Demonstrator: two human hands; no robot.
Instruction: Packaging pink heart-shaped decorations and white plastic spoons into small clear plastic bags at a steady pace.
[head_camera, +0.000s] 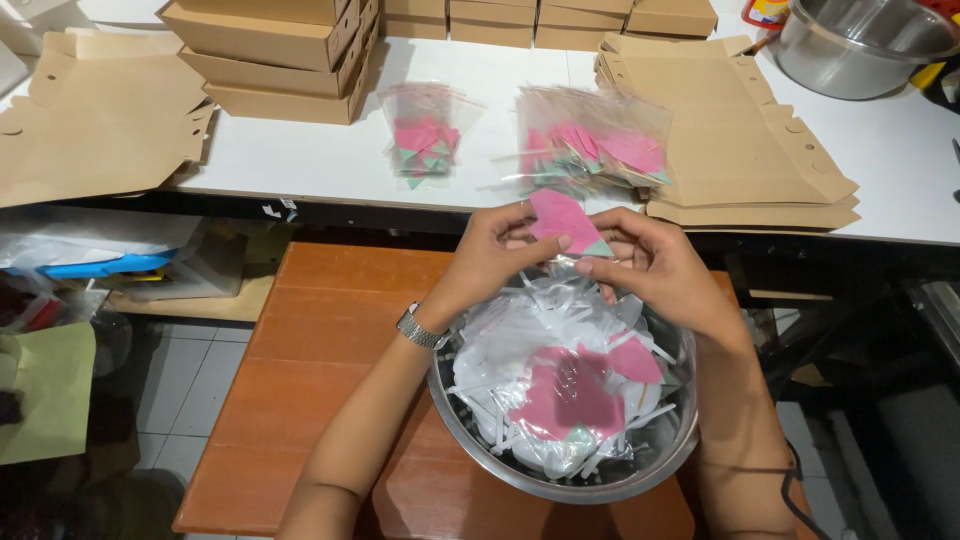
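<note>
Head view, nearest first: a steel mixing bowl (470, 440) sits on a brown wooden stool top (320, 370) at about six o'clock, heaped with white paper strips and clear plastic sleeves, and a few pink cut-outs lie among them. Just above its far rim, both hands meet over a pink paper wedge with a pale green edge (562, 218), shaped like a watermelon slice. The left hand (490, 262), with a metal wristwatch (420, 328) on its wrist, pinches the wedge's left side between thumb and fingertips; the right hand (655, 265) has its fingers curled in and nips the lower right corner. Both are nearly closed on it.

The wedge looks feather-light, thin and flexible, so it would likely crease or tear if squeezed hard; a light pinch at the edges or corners seems the safest hold.

Farther out, on the white table (320, 160), two clear bags of pink wedges (590, 150) lie at twelve o'clock, flat brown cardboard blanks (740, 150) at one o'clock and ten o'clock, stacked folded boxes (290, 50) at eleven, and a steel pot (860, 45) at two.
</note>
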